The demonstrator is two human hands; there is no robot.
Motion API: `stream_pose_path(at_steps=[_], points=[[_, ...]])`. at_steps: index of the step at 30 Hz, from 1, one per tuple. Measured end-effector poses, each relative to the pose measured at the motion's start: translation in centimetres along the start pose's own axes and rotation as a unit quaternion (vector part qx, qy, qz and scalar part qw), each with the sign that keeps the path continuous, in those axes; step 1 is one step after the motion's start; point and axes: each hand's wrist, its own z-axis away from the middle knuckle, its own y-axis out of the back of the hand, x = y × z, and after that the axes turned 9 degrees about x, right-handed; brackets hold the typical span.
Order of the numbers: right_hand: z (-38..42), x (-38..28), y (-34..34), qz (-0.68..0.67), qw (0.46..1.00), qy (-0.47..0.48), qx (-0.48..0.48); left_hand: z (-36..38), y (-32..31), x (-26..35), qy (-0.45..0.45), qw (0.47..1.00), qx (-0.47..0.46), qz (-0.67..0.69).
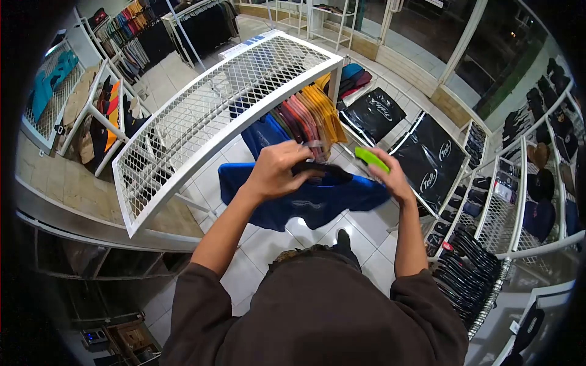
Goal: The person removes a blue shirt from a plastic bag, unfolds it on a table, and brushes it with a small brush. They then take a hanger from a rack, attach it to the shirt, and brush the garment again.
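Observation:
A blue shirt [299,204] hangs in front of me on a black hanger [326,170]. My left hand [282,169] is closed round the hanger near the shirt's collar. In my right hand [390,175] is a bright green object [371,159] with a dark part, held above the shirt's right shoulder; what it is I cannot make out. Just beyond the shirt, a row of red, brown and yellow shirts [308,116] hangs under a white mesh-topped rack [232,85].
Black printed bags [432,160] lie on a low rack at the right. Many black hangers [467,268] hang on a rail at the lower right, near shelves with caps [538,213]. A wooden-topped counter [73,192] stands at the left. Clothes racks line the back.

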Motion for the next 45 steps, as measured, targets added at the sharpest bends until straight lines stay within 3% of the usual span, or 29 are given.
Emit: stream_pose_path(at_steps=[2,4,5,7,10,12,14,18,20,21,22,23,24,26,30,31,33,36,39,42,44,45], points=[[2.4,-1.2,0.2,-0.072,0.997,-0.004,-0.035,-1.6,-1.0,0.0,0.064,0.998,-0.014,-0.024],[4.7,-0.9,0.5,-0.024,0.996,-0.081,-0.028,-2.6,-2.6,-1.0,0.019,1.000,0.006,-0.007],[5.7,0.4,0.1,-0.069,0.994,-0.079,0.005,-2.7,-3.7,-0.9,0.020,1.000,0.003,-0.006],[7.3,1.3,-1.1,-0.147,0.983,-0.087,0.070,-3.3,-6.1,-0.3,0.001,0.988,0.148,-0.049],[8.2,0.7,-3.5,-0.167,0.973,-0.093,0.126,-2.3,-9.3,1.1,0.168,0.965,0.186,-0.073],[8.0,-0.1,-5.6,-0.175,0.974,-0.028,0.142,-1.8,-10.1,2.7,0.338,0.925,0.098,0.145],[7.8,0.5,-8.0,-0.190,0.968,-0.030,0.164,-0.9,-11.4,2.0,0.324,0.919,0.095,0.202],[6.1,-0.2,-8.9,-0.103,0.982,0.026,0.154,-0.9,-10.4,0.4,0.380,0.861,0.155,0.300],[4.5,-0.4,-8.6,-0.285,0.943,-0.072,0.157,-0.6,-8.3,-0.8,0.415,0.856,0.136,0.278],[3.1,0.2,-9.1,-0.223,0.954,0.011,0.200,-0.6,-7.7,-0.6,0.438,0.833,0.164,0.297],[1.9,-0.2,-9.5,-0.226,0.953,0.014,0.200,-0.6,-7.1,-0.9,0.439,0.833,0.168,0.292],[0.7,-0.6,-10.0,-0.098,0.961,0.107,0.234,-0.5,-6.2,-0.8,0.440,0.832,0.164,0.295],[-0.6,-0.9,-10.1,0.033,0.944,0.198,0.262,-0.4,-5.2,-0.3,0.441,0.831,0.162,0.297],[-3.5,0.4,-9.7,0.153,0.906,0.288,0.270,-0.1,-3.4,0.5,0.447,0.838,0.156,0.271],[-8.1,4.7,-7.3,0.200,0.833,0.266,0.442,0.8,0.7,2.1,0.475,0.831,0.176,0.232],[-8.6,5.7,-6.7,0.196,0.836,0.185,0.478,1.6,1.7,1.8,0.477,0.828,0.185,0.231],[-8.7,6.6,-5.9,0.197,0.801,0.195,0.530,2.8,3.3,1.5,0.483,0.825,0.194,0.219],[-5.9,1.3,-8.8,0.123,0.839,0.225,0.479,3.5,5.0,1.4,0.504,0.808,0.195,0.236],[-3.5,-0.7,-12.6,0.179,0.862,0.363,0.307,4.1,5.1,1.2,0.509,0.811,0.173,0.230],[-3.0,-1.8,-14.5,0.192,0.878,0.392,0.199,3.6,5.0,1.9,0.503,0.815,0.148,0.247],[-4.9,-0.4,-13.1,0.202,0.864,0.382,0.260,3.9,5.5,1.9,0.515,0.808,0.153,0.241],[-5.7,1.0,-12.1,0.213,0.866,0.329,0.309,4.4,5.9,1.6,0.523,0.800,0.158,0.249]])
